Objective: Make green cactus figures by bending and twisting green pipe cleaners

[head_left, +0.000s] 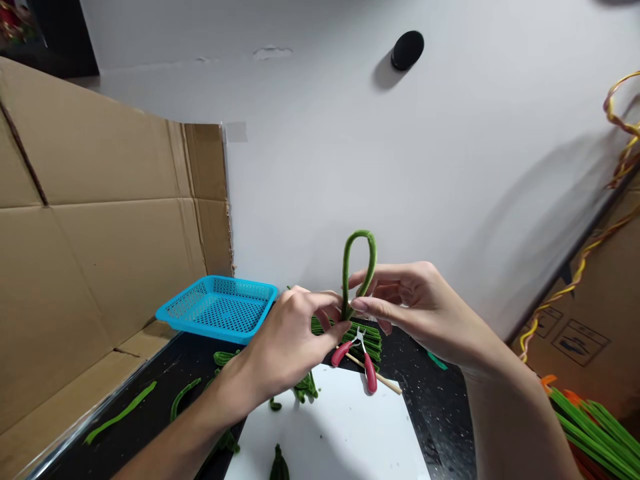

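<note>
A dark green pipe cleaner is bent into an upright loop above the table. My left hand pinches the loop's base, where the two ends meet. My right hand pinches the same pipe cleaner from the right, thumb and forefinger closed on its lower right side. Below the hands lie red-handled pliers, a thin wooden stick and a pile of green pipe cleaners at the far edge of a white sheet.
A blue plastic basket sits at the back left on the black table. Loose green pieces lie on the left. Cardboard walls the left side. More green pipe cleaners and twisted yellow-orange ones are at the right.
</note>
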Demonstrator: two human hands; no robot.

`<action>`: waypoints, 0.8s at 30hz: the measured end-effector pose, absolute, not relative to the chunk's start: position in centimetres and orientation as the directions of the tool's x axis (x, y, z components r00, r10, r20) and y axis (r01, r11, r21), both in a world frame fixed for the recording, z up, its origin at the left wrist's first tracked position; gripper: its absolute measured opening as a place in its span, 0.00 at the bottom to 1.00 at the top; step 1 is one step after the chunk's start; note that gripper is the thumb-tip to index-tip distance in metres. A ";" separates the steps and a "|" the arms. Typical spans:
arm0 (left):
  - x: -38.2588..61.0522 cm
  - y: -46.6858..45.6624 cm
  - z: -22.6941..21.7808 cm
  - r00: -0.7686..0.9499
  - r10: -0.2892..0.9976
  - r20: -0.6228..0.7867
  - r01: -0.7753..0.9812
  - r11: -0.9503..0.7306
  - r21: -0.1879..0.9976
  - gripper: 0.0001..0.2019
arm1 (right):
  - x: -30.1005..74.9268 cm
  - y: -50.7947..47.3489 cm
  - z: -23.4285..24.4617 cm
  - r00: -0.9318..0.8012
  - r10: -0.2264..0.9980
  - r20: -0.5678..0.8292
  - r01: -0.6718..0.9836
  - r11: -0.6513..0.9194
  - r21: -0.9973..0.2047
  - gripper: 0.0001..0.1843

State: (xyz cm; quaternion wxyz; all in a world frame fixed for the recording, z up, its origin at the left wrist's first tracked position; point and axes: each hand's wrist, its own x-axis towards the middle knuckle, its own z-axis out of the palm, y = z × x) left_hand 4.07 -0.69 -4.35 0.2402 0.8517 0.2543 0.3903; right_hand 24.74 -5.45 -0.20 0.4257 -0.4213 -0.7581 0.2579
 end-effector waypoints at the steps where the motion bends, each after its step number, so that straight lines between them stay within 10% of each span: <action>1: 4.1 -0.7 -4.3 0.573 0.621 0.534 0.217 -0.744 0.632 0.07 | 24.7 -5.4 -0.2 -0.280 0.855 0.438 0.416 0.519 -0.747 0.08; 24: 4.3 -0.9 -4.0 0.819 0.520 0.243 -0.215 -0.115 0.970 0.10 | 24.3 -5.5 0.0 -0.196 0.845 0.498 0.359 0.534 -0.765 0.14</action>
